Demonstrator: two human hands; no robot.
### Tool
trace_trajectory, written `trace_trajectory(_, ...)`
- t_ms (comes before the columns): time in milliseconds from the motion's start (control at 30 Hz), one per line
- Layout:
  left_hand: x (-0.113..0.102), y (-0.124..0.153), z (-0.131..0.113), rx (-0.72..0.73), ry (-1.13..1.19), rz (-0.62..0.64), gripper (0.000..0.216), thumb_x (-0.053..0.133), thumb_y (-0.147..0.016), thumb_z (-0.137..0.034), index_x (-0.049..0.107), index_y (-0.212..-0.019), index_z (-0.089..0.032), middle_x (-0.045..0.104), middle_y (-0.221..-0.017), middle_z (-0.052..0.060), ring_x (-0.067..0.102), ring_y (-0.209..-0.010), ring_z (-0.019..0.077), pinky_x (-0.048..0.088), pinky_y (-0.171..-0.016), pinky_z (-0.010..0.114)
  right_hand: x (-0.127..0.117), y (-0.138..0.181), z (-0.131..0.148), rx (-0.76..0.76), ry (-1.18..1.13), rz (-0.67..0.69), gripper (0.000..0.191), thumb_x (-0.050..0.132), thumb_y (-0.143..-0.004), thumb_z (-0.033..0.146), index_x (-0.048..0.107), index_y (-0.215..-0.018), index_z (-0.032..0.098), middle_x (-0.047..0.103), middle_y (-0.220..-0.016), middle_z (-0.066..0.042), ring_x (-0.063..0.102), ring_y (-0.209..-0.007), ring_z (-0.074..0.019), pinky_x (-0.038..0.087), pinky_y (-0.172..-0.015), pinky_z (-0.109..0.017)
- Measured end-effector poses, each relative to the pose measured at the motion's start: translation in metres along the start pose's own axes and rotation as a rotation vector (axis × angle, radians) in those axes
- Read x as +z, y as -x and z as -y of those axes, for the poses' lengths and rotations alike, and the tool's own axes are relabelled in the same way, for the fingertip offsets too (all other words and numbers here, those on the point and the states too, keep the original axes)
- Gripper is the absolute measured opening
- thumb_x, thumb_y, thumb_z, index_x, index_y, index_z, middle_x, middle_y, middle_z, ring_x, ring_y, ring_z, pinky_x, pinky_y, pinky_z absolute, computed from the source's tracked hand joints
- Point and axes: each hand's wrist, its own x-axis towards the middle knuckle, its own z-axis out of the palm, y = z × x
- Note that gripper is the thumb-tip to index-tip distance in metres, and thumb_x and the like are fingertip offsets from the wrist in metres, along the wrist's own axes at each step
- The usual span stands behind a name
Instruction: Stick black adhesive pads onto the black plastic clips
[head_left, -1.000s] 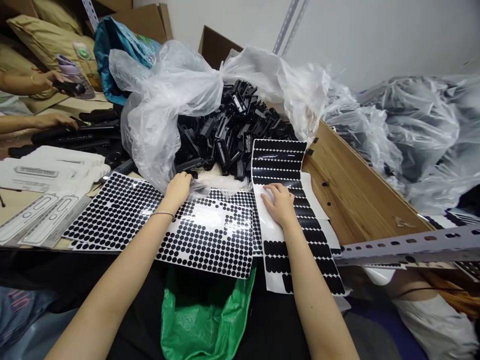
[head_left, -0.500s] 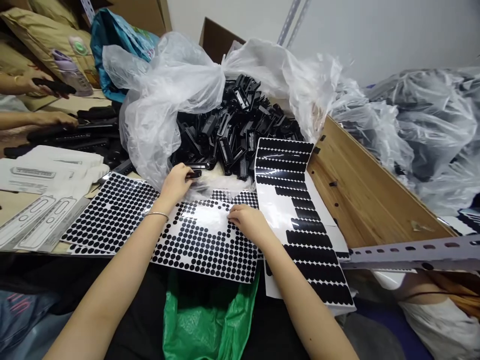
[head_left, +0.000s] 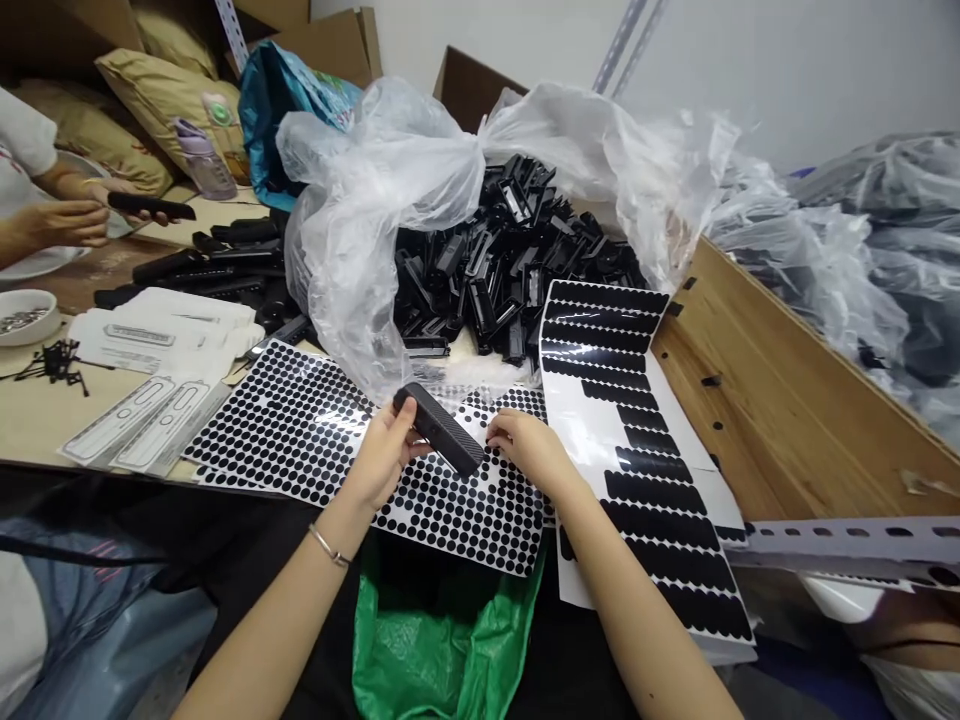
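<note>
My left hand (head_left: 390, 452) grips a long black plastic part (head_left: 442, 432) with a finely ribbed face, held tilted above a white sheet of round black stickers (head_left: 450, 520). My right hand (head_left: 525, 445) is pinched closed over the same sheet, just right of the part's lower end; anything between its fingertips is too small to make out. Parts of the sheet show bare white backing. Behind it, a heap of black plastic parts (head_left: 480, 265) lies in an opened clear plastic bag (head_left: 352, 210). A sheet of long black stickers (head_left: 652, 510) lies to the right.
A green bag (head_left: 442, 640) hangs open below the table edge. A wooden board (head_left: 787, 370) bounds the right side. On the left are printed cards (head_left: 157, 420), a white bowl (head_left: 26, 318) and longer black pieces (head_left: 217, 265). A co-worker's hands (head_left: 75, 220) hold a black piece there.
My left hand has drawn a black part from the heap towards me, over the dot sheet. My right hand stays pinched at the sheet. The view has shifted left; the co-worker has lifted their hands.
</note>
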Motion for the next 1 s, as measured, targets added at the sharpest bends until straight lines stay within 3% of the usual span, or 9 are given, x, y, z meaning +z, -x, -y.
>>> trace_trajectory(167, 0.001, 0.008, 0.02, -0.099, 0.064, 0.0, 0.036, 0.078, -0.074, -0.04, 0.063, -0.099, -0.019, 0.068, -0.097, 0.004, 0.067, -0.085, 0.0152, 0.059, -0.078, 0.03, -0.003, 0.003, -0.003, 0.034, -0.108, -0.005, 0.016, 0.057, -0.083, 0.01, 0.058, -0.07, 0.02, 0.062, -0.086, -0.004, 0.059, -0.076, -0.0176, 0.048, -0.067, -0.03)
trace_trajectory(333, 0.008, 0.009, 0.015, -0.048, -0.001, 0.012, 0.031, 0.08, -0.072, -0.034, 0.063, -0.093, -0.018, 0.066, -0.095, 0.002, 0.067, -0.083, 0.0137, 0.06, -0.075, 0.027, -0.02, 0.019, 0.008, -0.002, -0.697, -0.114, 0.014, 0.057, -0.089, 0.031, 0.06, -0.078, 0.022, 0.058, -0.089, -0.004, 0.058, -0.088, -0.0201, 0.049, -0.084, -0.037)
trace_trajectory(467, 0.012, 0.015, 0.012, -0.043, -0.038, 0.061, 0.03, 0.083, -0.068, -0.033, 0.064, -0.085, -0.017, 0.065, -0.086, 0.0, 0.067, -0.078, 0.0129, 0.06, -0.069, 0.024, -0.022, 0.028, 0.026, -0.014, -0.928, -0.033, 0.018, 0.063, -0.087, 0.038, 0.063, -0.077, 0.023, 0.056, -0.097, -0.004, 0.055, -0.095, -0.02, 0.047, -0.089, -0.037)
trace_trajectory(600, 0.009, 0.017, 0.015, -0.028, -0.045, 0.052, 0.029, 0.083, -0.067, -0.031, 0.067, -0.087, -0.017, 0.066, -0.085, -0.001, 0.066, -0.075, 0.0109, 0.059, -0.069, 0.022, -0.012, 0.029, 0.039, -0.019, -0.996, 0.04, 0.021, 0.064, -0.086, 0.041, 0.065, -0.078, 0.022, 0.054, -0.106, -0.005, 0.055, -0.097, -0.02, 0.049, -0.084, -0.035)
trace_trajectory(1000, 0.006, 0.02, 0.014, -0.044, -0.096, 0.033, 0.024, 0.083, -0.067, -0.029, 0.067, -0.082, -0.018, 0.069, -0.081, -0.001, 0.068, -0.074, 0.0134, 0.062, -0.069, 0.025, -0.006, 0.032, 0.046, -0.048, -0.951, -0.064, 0.015, 0.058, -0.09, 0.031, 0.061, -0.078, 0.022, 0.053, -0.095, -0.004, 0.055, -0.092, -0.018, 0.051, -0.078, -0.031)
